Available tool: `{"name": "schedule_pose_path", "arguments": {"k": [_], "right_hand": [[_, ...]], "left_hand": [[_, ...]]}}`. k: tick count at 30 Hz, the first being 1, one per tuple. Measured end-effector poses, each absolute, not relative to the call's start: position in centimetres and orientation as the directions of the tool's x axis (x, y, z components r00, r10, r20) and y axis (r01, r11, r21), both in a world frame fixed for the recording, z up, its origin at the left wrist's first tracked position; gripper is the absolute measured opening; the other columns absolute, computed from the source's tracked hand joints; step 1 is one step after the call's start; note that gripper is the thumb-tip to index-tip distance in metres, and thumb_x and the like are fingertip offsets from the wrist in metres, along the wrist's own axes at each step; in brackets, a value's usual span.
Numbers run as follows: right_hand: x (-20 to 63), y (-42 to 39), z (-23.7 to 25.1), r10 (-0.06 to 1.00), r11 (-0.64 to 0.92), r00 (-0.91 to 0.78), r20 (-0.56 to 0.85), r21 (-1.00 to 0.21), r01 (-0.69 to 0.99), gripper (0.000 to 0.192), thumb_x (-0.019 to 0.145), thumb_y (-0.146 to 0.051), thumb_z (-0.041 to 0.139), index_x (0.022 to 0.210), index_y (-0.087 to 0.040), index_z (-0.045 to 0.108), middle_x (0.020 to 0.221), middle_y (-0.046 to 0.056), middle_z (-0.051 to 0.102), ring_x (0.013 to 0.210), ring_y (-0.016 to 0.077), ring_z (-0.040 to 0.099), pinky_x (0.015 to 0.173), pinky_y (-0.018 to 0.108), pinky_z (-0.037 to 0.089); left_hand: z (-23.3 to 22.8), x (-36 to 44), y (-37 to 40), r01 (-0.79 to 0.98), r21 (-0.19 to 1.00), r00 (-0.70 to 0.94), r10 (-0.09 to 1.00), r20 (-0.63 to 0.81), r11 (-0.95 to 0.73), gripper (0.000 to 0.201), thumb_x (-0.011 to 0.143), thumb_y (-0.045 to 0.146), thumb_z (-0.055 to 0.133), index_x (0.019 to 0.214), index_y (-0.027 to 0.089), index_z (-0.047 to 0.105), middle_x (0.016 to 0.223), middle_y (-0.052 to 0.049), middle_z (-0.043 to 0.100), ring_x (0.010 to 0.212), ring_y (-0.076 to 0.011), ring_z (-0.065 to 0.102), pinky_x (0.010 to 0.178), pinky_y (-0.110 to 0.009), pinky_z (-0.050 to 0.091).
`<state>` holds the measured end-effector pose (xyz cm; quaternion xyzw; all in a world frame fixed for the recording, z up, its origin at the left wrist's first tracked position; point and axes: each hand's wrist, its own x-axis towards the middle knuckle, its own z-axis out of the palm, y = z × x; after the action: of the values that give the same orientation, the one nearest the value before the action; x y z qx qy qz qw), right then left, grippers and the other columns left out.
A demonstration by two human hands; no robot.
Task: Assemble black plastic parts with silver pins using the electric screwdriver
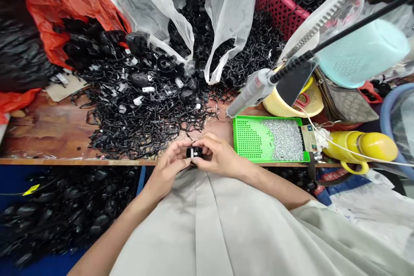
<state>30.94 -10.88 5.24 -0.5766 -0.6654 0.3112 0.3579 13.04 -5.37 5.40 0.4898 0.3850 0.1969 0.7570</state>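
Observation:
At the table's front edge, my left hand (171,164) and my right hand (216,153) meet around a small black plastic part (194,152) with a white piece across it. Thumbs and fingertips of both hands pinch it from either side, and they cover its ends. Just beyond my hands lies a spread of thin black plastic pieces (136,125), with a few white plastic pieces (148,89) among them. To the right of my right hand sits a green tray (249,138) holding many small silver screws (286,138).
A grey electric screwdriver (250,90) hangs above the tray. Clear plastic bags (233,4) and a pink basket (281,4) stand at the back. On the right are a yellow bottle (362,145) and a cream bowl (274,103). Black parts (80,207) fill a blue bin at lower left.

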Motion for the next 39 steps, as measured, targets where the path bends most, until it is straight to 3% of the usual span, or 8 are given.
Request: {"name": "schedule_pose_path", "arguments": {"k": [7,12,16,19,22,29,35,39], "right_hand": [[29.9,-13.2,5.4,0.988,0.155,-0.104,0.114,-0.751,0.642,0.034,0.08,-0.028,0.064,0.113,-0.02,0.057,0.106,0.008,0.061,0.097,0.0207,0.059,0.083,0.034,0.051],[30.0,-13.1,5.8,0.963,0.183,-0.265,0.042,-0.824,0.535,0.038,0.082,-0.026,0.065,0.119,-0.021,0.057,0.11,0.008,0.061,0.101,0.0192,0.059,0.086,0.033,0.052],[29.9,-11.0,4.5,0.97,0.164,-0.237,0.047,-0.848,0.503,0.03,0.09,-0.025,0.057,0.12,-0.022,0.059,0.105,0.007,0.06,0.094,0.0157,0.059,0.081,0.029,0.051],[29.0,-8.8,2.9,0.99,0.101,-0.139,0.006,-0.718,0.689,0.021,0.093,-0.025,0.052,0.109,-0.02,0.064,0.099,0.007,0.058,0.093,0.0171,0.058,0.083,0.031,0.049],[27.8,-7.6,2.0,0.986,0.083,-0.152,-0.072,-0.576,0.813,0.019,0.094,-0.025,0.049,0.099,-0.018,0.066,0.098,0.009,0.056,0.089,0.0188,0.058,0.081,0.033,0.05],[27.3,-9.1,4.7,0.949,0.314,-0.199,0.244,-0.751,0.58,0.017,0.094,-0.021,0.05,0.1,-0.021,0.066,0.121,0.01,0.059,0.117,0.018,0.056,0.098,0.036,0.048],[26.9,-10.3,4.8,0.926,0.371,-0.193,0.325,-0.681,0.631,0.012,0.091,-0.021,0.056,0.097,-0.022,0.067,0.118,0.009,0.068,0.117,0.0183,0.059,0.108,0.044,0.039],[26.3,-10.7,4.8,0.948,0.308,-0.122,0.293,-0.756,0.578,0.004,0.087,-0.023,0.063,0.089,-0.02,0.063,0.115,0.01,0.069,0.113,0.0185,0.061,0.102,0.041,0.044]], "left_hand": [[5.5,13.0,-6.8,0.169,0.873,0.559,0.686,-0.467,0.457,0.028,0.081,0.032,0.065,0.106,0.018,0.067,0.112,-0.007,0.068,0.104,-0.022,0.061,0.092,-0.033,0.046],[5.9,12.0,-6.9,0.203,0.85,0.608,0.617,-0.499,0.487,0.021,0.075,0.028,0.069,0.094,0.017,0.068,0.094,-0.004,0.07,0.086,-0.0182,0.063,0.079,-0.028,0.049],[5.5,10.5,-6.6,0.082,0.845,0.484,0.72,-0.498,0.529,0.021,0.071,0.022,0.072,0.09,0.017,0.067,0.086,-0.003,0.069,0.076,-0.014,0.062,0.073,-0.025,0.049],[5.5,9.5,-6.0,-0.068,0.849,0.312,0.819,-0.481,0.525,0.027,0.071,0.022,0.073,0.096,0.018,0.065,0.092,-0.003,0.068,0.078,-0.0143,0.064,0.073,-0.027,0.053],[5.9,9.0,-5.4,-0.118,0.829,0.282,0.819,-0.499,0.546,0.038,0.071,0.025,0.073,0.106,0.02,0.06,0.093,-0.002,0.067,0.073,-0.0157,0.066,0.063,-0.03,0.057],[5.4,9.8,-5.2,-0.098,0.851,0.32,0.826,-0.464,0.516,0.037,0.07,0.027,0.073,0.104,0.02,0.058,0.095,-0.002,0.064,0.071,-0.0139,0.064,0.052,-0.028,0.06],[5.1,10.5,-5.1,-0.128,0.832,0.428,0.787,-0.445,0.54,0.027,0.073,0.025,0.071,0.096,0.02,0.058,0.097,0.0,0.064,0.074,-0.0125,0.063,0.059,-0.028,0.06],[4.8,10.3,-5.1,-0.13,0.81,0.499,0.744,-0.445,0.572,0.026,0.075,0.025,0.071,0.096,0.019,0.057,0.092,0.0,0.064,0.07,-0.0114,0.063,0.06,-0.027,0.059]]}}
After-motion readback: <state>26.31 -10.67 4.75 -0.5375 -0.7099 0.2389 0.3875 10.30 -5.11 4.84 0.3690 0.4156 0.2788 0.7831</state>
